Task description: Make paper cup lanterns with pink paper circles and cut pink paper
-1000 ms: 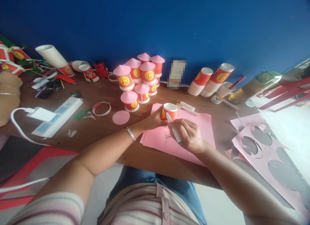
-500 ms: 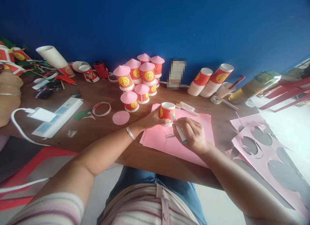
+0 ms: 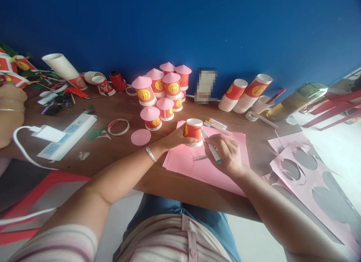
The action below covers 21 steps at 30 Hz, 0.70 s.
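Note:
My left hand (image 3: 175, 138) grips a red paper cup (image 3: 193, 131) with a gold emblem, holding it down on a pink paper sheet (image 3: 210, 168). Fingers of my right hand (image 3: 228, 153) are closed round a white marker pen (image 3: 212, 150), whose tip meets the cup's right side at its base. A faint drawn curve shows on the sheet near the cup. Behind the sheet stands a cluster of red cups with pink cone lids (image 3: 162, 90). A cut pink paper disc (image 3: 141, 137) lies left of the sheet.
Stacks of red cups (image 3: 245, 93) lie on the wooden table (image 3: 118, 149) by the blue wall. Pink sheets with round holes (image 3: 307, 171) hang off the right. A white power strip (image 3: 66, 136), paper rings and craft clutter sit left, where another person's hand (image 3: 9, 108) rests.
The cup has shifted slightly left and down onto the sheet under my left hand. My right hand and the pen have moved right, round the cup's base.

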Available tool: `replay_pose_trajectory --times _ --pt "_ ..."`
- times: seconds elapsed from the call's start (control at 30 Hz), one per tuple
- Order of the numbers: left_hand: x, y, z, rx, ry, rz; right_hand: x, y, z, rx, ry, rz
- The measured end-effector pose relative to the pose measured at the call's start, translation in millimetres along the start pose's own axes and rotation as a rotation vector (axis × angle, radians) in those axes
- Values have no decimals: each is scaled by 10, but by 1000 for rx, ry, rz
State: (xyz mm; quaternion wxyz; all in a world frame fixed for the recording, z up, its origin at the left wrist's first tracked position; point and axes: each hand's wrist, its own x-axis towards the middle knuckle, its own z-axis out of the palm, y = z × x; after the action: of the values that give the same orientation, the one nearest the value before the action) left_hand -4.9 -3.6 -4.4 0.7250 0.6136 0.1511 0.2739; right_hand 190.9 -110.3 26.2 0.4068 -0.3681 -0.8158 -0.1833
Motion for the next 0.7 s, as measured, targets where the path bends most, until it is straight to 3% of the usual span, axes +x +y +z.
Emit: replay_pose_trajectory --times 0.7 --pt "6 -71 -69 9 14 7 22 -54 -29 58 -24 -11"
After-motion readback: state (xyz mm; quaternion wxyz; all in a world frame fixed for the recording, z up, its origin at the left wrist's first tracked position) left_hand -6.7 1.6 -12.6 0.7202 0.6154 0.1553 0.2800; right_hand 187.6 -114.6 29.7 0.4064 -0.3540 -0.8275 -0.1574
